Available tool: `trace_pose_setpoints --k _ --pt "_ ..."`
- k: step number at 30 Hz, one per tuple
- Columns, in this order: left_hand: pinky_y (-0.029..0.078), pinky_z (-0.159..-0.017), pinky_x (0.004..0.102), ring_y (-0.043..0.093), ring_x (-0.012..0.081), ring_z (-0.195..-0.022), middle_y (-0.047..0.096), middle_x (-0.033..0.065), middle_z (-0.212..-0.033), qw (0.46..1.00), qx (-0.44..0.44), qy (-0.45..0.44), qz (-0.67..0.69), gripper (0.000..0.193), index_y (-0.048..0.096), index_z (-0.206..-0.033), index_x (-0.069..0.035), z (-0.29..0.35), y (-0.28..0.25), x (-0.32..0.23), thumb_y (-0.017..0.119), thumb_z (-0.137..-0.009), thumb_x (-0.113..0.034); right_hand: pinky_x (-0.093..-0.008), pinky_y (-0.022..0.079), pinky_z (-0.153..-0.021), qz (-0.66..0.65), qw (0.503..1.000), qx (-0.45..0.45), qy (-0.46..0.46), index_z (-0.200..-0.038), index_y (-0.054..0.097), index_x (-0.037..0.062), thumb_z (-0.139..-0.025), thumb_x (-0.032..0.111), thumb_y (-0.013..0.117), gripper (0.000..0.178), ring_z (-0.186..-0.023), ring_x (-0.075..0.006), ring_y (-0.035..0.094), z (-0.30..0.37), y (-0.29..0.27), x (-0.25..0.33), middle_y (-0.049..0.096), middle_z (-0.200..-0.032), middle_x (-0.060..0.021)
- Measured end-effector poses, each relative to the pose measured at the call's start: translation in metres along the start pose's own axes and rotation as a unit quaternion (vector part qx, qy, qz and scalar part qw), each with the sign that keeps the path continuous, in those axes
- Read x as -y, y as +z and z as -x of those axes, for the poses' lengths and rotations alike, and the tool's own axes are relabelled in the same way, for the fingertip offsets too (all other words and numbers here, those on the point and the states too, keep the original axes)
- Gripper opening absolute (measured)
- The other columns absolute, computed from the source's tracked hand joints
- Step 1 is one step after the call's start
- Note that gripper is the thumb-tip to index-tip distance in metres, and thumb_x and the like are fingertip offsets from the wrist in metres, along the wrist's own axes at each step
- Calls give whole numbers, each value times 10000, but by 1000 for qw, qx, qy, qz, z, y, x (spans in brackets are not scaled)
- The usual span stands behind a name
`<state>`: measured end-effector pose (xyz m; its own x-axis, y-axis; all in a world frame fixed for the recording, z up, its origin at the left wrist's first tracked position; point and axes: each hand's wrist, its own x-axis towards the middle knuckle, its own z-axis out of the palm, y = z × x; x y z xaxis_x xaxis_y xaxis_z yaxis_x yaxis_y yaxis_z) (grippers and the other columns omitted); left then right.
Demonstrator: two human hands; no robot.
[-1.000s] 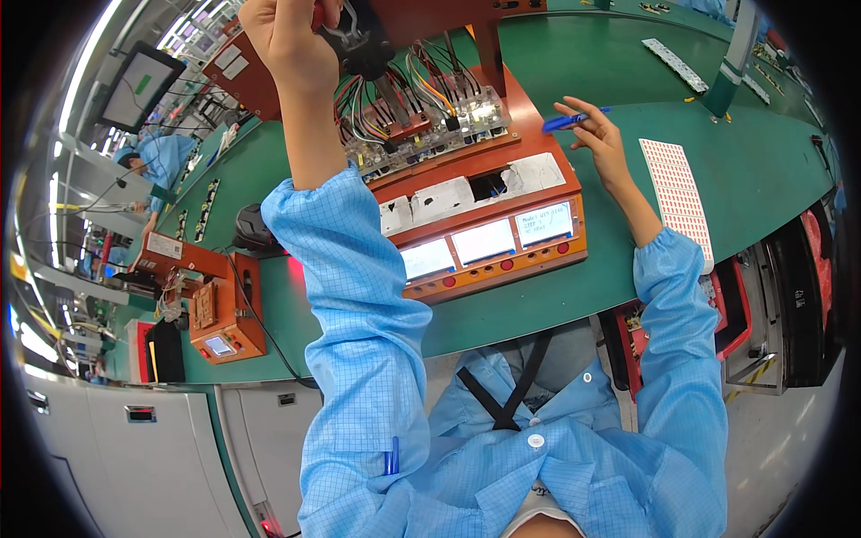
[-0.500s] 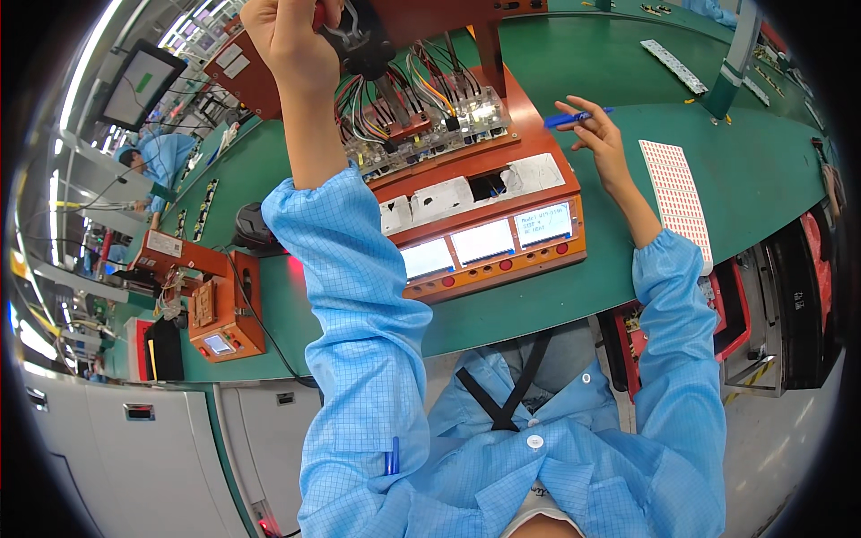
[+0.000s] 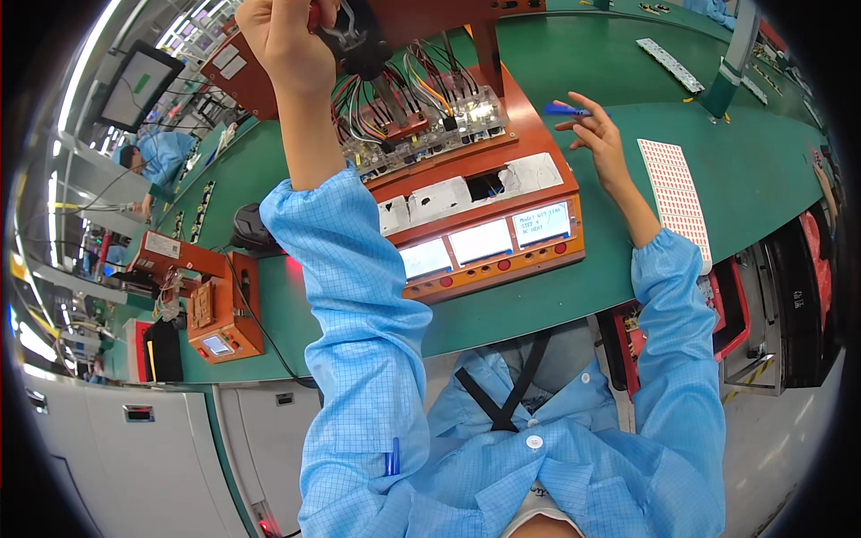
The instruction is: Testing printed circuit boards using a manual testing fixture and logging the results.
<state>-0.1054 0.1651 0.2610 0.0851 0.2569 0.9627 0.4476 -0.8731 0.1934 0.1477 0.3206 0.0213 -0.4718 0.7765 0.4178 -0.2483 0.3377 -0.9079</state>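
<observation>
At the top, my left hand (image 3: 291,49) is closed round the red handle (image 3: 314,16) of a toggle clamp (image 3: 361,56). The clamp stands over an orange-red test fixture (image 3: 549,152), where clear plastic and many coloured wires (image 3: 421,81) cover boards whose details I cannot make out. Three small lit screens (image 3: 482,242) line the fixture's front. To the right of it my right hand (image 3: 599,134) holds a blue pen (image 3: 565,110) between its fingers, above the green table (image 3: 502,309).
Beside the right forearm lies a white sheet of red labels (image 3: 668,184). A white strip (image 3: 670,65) lies farther back near a post (image 3: 725,85). A smaller orange fixture (image 3: 224,309) stands at left; red bins (image 3: 734,305) sit below the table's right edge. Another person (image 3: 163,160) works far left.
The blue pen has swung in my right hand, its left end now higher. My left hand keeps its grip on the clamp handle, and the view has shifted very slightly.
</observation>
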Motion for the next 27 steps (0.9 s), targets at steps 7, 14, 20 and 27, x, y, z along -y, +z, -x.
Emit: trace_pose_setpoints --k 7,14,20,27 --pt "228 -484 261 295 97 -493 348 20 -535 1000 -8 3 -2 345 372 -540 -41 1 2 1 411 -862 -159 -198 456 -686 23 1000 10 -13 -1337 423 55 -875 63 480 465 -986 -150 607 -1 -3 -1 550 -1281 -121" --pt "224 -484 261 299 96 -494 349 17 -532 1000 -7 1 -4 354 370 -537 -42 1 1 1 417 -866 -165 -188 448 -675 25 1000 3 -19 -1331 429 57 -886 81 480 448 -967 -139 611 -1 0 -3 558 -1272 -121" --pt "225 -488 265 298 97 -497 346 17 -534 1000 -11 4 -17 360 374 -537 -42 0 4 -4 421 -870 -169 -184 447 -666 36 999 6 -19 -1322 441 62 -887 66 479 436 -945 -129 617 -1 0 1 575 -1251 -110" --pt "227 -489 266 291 97 -492 342 17 -531 1000 -1 8 -3 360 371 -536 -44 0 0 0 414 -873 -163 -178 442 -661 41 999 4 -24 -1298 469 62 -885 61 475 413 -924 -117 621 -2 -1 0 581 -1245 -105"
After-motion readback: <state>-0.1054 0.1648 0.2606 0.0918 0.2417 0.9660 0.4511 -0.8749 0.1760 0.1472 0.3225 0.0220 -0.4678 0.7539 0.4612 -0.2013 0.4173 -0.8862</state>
